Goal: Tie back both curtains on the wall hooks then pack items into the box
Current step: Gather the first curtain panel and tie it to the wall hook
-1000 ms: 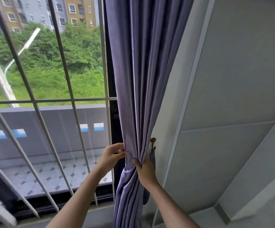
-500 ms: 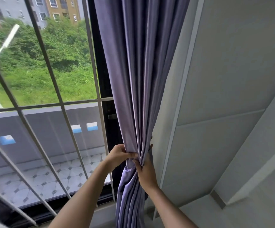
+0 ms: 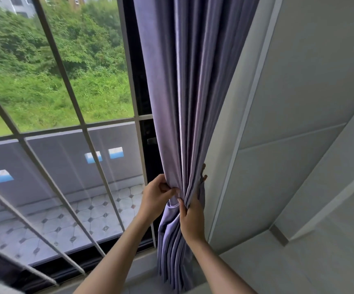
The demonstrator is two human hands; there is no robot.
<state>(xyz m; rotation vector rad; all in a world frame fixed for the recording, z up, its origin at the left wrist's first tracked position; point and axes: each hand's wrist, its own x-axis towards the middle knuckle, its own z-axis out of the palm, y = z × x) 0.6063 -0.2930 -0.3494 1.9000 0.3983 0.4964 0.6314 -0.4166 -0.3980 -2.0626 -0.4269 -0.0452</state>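
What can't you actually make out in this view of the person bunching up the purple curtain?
- Wall hook: head view, only a dark tip shows past the curtain folds.
- Tie-back band: hidden if present, behind the left hand and right hand.
- Curtain's top and hem: cut off by the frame edges.
- Second curtain and box: out of frame.

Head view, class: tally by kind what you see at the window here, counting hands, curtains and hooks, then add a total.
Hands: 2, the left hand and right hand, both gripping the gathered fabric.
Curtains: 1, the purple curtain.
Hooks: 1, a brown hook peeping out at the curtain's right edge, mostly hidden.
Total: 4
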